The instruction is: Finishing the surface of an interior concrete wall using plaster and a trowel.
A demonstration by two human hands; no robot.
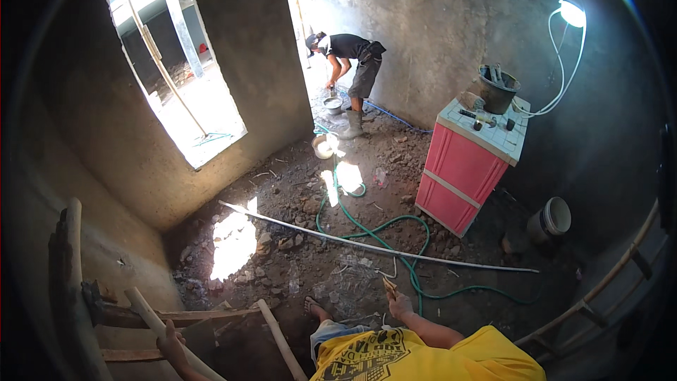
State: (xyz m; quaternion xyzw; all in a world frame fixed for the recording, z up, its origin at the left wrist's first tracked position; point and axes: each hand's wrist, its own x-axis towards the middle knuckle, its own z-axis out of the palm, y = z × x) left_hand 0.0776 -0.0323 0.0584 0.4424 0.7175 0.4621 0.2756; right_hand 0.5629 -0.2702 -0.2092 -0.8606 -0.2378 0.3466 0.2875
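Note:
At the lower left my left hand (pixel 171 346) is closed around a pale wooden pole (pixel 147 312), which slopes down past it. My right hand (pixel 400 306) is in front of my yellow shirt, closed on a small, narrow tan-brown piece (pixel 389 286); its exact kind is too small to tell. Just beyond this hand, a green hose (pixel 384 231) lies in loops on the rough dirt floor. A long white pipe (pixel 367 243) stretches across the floor, over or under the hose.
A co-worker (pixel 360 63) bends over a bucket (pixel 333 104) by the doorway. A pink cabinet (pixel 458 178) bears a dark bucket (pixel 498 92) of tools. A white bucket (pixel 555 217) stands right of it. A lit bulb (pixel 572 13) hangs above. Wooden rails (pixel 190 317) are beside my left hand.

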